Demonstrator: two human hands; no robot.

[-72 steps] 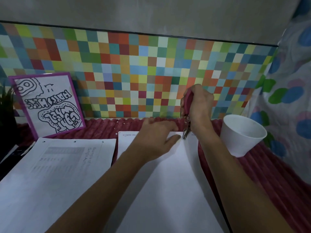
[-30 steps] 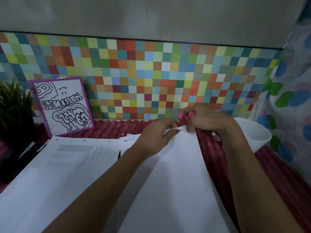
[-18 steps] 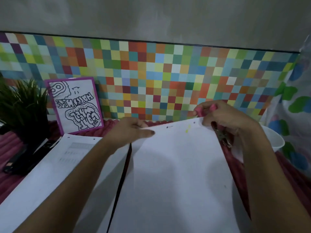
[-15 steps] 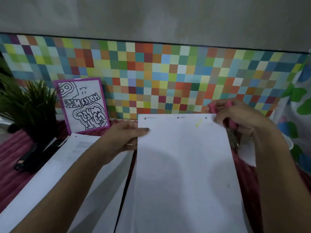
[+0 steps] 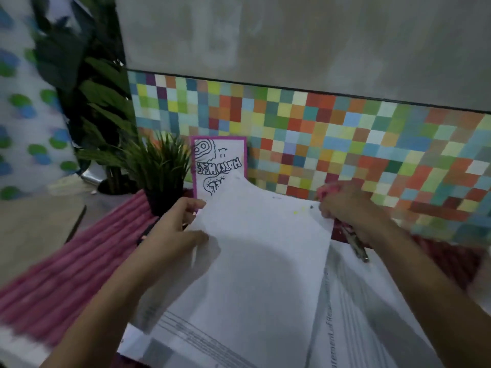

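Mosaic tiles [image 5: 318,134] in many colours back a pink ribbed mat [image 5: 66,261]. Seconds ago the white sheet [image 5: 265,261] lay flat on the mat with the punch biting its top edge. Now it is lifted and swung leftward, hanging over two printed pages [image 5: 358,314]. Punching on this sheet looks finished, and it is probably headed for that pile.

Two plants stand at the left, one tall [image 5: 87,88] and one small and potted [image 5: 156,166], beside one framed drawing [image 5: 219,166].

The left hand [image 5: 175,229] pinches the sheet's left edge, thumb on top. The right hand [image 5: 348,208] curls round the one pink-handled punch [image 5: 357,245] and nips the top right corner. One dark hole shows there.
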